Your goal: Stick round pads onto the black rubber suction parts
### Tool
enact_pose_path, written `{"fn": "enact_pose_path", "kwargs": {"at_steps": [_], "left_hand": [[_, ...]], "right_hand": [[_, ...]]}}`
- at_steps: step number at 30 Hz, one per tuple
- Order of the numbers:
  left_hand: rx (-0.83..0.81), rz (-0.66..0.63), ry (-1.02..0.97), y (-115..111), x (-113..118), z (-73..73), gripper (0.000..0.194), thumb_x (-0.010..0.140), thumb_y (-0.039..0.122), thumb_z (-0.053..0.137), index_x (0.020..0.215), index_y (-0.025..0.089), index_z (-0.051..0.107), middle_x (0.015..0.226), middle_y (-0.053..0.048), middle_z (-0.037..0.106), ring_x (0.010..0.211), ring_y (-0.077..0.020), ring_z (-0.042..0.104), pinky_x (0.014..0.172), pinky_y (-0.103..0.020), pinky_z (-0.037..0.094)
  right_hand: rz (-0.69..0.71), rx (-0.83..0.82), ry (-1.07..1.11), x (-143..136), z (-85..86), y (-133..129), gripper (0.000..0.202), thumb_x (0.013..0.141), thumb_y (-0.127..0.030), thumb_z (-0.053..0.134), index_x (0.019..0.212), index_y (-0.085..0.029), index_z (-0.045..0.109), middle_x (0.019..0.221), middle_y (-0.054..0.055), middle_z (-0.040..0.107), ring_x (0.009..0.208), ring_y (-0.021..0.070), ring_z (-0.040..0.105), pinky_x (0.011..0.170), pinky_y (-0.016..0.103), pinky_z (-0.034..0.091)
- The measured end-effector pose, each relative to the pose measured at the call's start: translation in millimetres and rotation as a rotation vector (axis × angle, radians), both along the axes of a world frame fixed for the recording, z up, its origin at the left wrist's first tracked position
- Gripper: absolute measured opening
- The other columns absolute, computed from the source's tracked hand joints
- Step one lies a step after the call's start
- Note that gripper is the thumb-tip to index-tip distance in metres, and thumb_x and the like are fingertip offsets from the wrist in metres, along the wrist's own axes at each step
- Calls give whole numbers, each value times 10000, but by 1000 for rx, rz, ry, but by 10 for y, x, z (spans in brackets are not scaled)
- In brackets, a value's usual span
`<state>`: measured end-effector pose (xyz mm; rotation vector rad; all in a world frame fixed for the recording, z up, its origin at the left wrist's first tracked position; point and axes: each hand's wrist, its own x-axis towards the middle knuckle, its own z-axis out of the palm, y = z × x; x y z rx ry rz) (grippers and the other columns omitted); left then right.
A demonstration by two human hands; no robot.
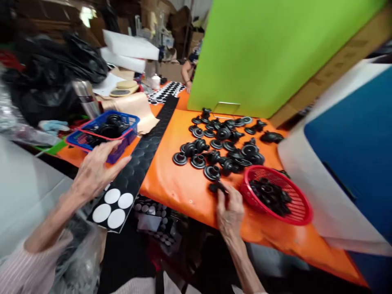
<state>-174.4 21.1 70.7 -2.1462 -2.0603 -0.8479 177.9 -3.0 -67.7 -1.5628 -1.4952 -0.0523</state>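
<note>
My left hand hovers at the near left edge of a long black strip, fingers apart and nothing in them. White round stickers show on the strip's near end, just below that hand. Between thumb and fingers, my right hand pinches a small black part low over the orange table. Just beyond it lie many black stepped round parts with short necks, some upright and some on their sides. Right of this hand stands a red basket filled with small black pieces.
A blue basket with black rings is at the left, beside brown paper. Upright green and blue panels bound the back and right. Beyond the green panel, another person's arm rests near sheets of black dots.
</note>
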Motion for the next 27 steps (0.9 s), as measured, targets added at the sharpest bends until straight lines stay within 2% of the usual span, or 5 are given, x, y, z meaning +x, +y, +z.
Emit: {"fn": "enact_pose_path", "kwargs": {"at_steps": [7,12,18,22,27], "left_hand": [[-111,52,-63,-616,28,-616,411,862,509,477,1072,182,614,1084,-128,654,1058,-295,600,939,-430,452],[-196,63,-308,-711,276,-525,379,802,546,543,980,233,660,1022,-77,682,946,-266,635,867,-404,493],[-769,-89,-1247,-641,1168,-596,563,796,607,551,1191,206,572,1059,-91,680,864,-210,671,758,-342,534],[-659,-139,-1712,-520,1536,-737,451,728,484,688,1038,163,626,1070,-108,676,960,-212,645,767,-283,520],[-545,-83,-1736,-390,1362,-594,430,675,428,729,1000,162,639,1033,-105,669,849,-201,657,648,-267,543]], "right_hand": [[147,70,-146,-126,-80,-114,270,912,-217,514,1168,-241,597,1260,129,533,1168,256,524,916,496,503],[184,95,-139,-263,98,-95,227,909,-177,526,1116,-227,606,1073,101,614,1036,236,560,881,482,516],[343,123,-80,-775,260,-274,336,903,-108,507,1202,-253,557,1056,93,638,991,221,589,799,418,561],[468,114,-148,-920,349,-355,383,904,-110,491,1255,-257,534,1108,108,645,1050,244,602,828,451,568],[468,18,2,-711,394,-349,459,892,-306,549,1340,-252,464,1271,135,567,1127,274,602,858,450,571]]}}
